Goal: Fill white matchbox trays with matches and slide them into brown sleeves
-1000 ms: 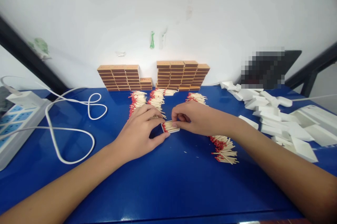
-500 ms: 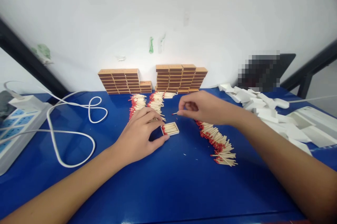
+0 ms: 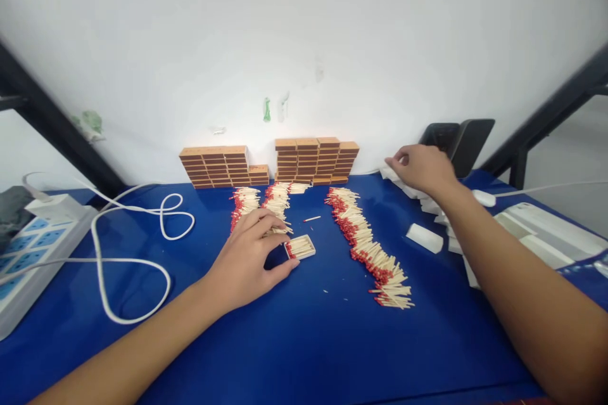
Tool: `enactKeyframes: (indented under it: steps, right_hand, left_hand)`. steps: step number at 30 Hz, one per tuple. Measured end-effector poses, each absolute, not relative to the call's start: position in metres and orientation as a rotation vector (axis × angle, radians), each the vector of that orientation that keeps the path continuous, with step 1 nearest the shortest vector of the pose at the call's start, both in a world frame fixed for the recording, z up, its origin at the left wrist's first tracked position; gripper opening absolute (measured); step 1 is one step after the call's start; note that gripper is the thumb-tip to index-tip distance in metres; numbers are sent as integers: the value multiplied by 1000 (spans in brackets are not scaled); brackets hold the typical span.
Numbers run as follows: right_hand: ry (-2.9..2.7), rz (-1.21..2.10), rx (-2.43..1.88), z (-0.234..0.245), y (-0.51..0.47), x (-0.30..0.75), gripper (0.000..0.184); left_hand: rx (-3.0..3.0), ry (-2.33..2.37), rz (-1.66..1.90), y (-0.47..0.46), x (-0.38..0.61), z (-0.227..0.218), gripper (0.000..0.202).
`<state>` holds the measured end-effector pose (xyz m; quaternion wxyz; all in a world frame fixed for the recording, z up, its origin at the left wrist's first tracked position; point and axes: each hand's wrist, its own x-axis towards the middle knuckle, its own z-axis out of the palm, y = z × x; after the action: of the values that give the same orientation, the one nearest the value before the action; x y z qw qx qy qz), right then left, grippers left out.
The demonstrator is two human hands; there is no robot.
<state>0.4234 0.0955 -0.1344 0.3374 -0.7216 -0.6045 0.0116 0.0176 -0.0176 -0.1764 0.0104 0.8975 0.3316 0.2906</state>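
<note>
Now that the right hand (image 3: 422, 168) has swung off to the far right, the long row of matches (image 3: 361, 241) it partly covered half a second ago shows whole, slanting over the blue table (image 3: 285, 354) with its ragged end nearest the person. Left of that row, the left hand (image 3: 254, 259) has kept its place, thumb and fingers clamped on one end of the little matchbox tray (image 3: 301, 247). The tray lies right at those fingertips, red match heads towards the palm, well apart from the right hand. Just beyond it, where the right fingertips held a match before, a single match (image 3: 312, 219) rests loose. Two bunches of matches (image 3: 247, 200) spread behind the left hand, partly hidden by it. Farther off, the right hand has its fingertips close together at the white card pieces (image 3: 401, 186); from where I stand, I can't tell whether it grips one. Against the wall (image 3: 304, 44) stand two stacks of matchboxes (image 3: 316, 162).
</note>
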Motion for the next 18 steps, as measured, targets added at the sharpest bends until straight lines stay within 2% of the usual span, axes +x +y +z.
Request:
enactKeyframes:
  steps: [6, 14, 18]
  right_hand:
    - [-1383, 329, -1683, -142, 123, 369, 58]
    - [-1149, 518, -1592, -138, 131, 342, 37]
    - [-1085, 560, -1513, -125, 117, 346, 36]
  left_hand:
    - [2788, 1016, 936, -19, 17, -175, 21]
    - [2791, 1023, 1013, -19, 17, -173, 19]
    - [2798, 1026, 1059, -18, 17, -174, 22]
